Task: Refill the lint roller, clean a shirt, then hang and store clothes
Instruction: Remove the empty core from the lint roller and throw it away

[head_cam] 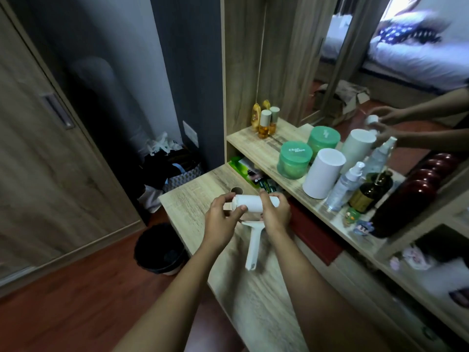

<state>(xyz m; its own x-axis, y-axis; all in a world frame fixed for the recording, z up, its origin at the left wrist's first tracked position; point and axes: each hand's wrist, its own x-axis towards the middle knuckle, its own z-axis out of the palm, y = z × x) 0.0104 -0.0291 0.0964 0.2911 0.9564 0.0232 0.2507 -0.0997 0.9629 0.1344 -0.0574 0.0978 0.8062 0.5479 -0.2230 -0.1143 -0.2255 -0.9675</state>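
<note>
- Over the desk (pixel 193 196), at its far end, both your hands meet around the roll (pixel 250 203); the desk's near end runs out of the bottom of the picture, hidden in part by your forearms.
- On your left, the wardrobe door (pixel 38 161) is cut off by the edge, and its handle is blurred.
- Beyond the desk, the mirror (pixel 355 59) shows a bed and your hands again, smeared and hard to read.
- Below the desk's left edge the bin (pixel 160 250) stands on the floor; its inside is too dark to make out.
- Behind it, the bag (pixel 175 171) of dark clothes is half hidden by the desk corner.
- On the shelf (pixel 256 146), the white tube (pixel 322 174) stands upright beside the green jar (pixel 294 160); the bottles to its right crowd together and their labels cannot be read.
- Your left hand (pixel 220 222) is closed on the roll's left end, thumb in front, fingers behind.
- Your right hand (pixel 275 212) grips the roll's right part, covering much of it.
- That roll lies level in the air just above the desk; whether it sits on the roller's spindle is hidden by your hands.
- Under your hands, the handle (pixel 252 246) lies on the desk, pointing toward you, its head tucked below your right palm.
</note>
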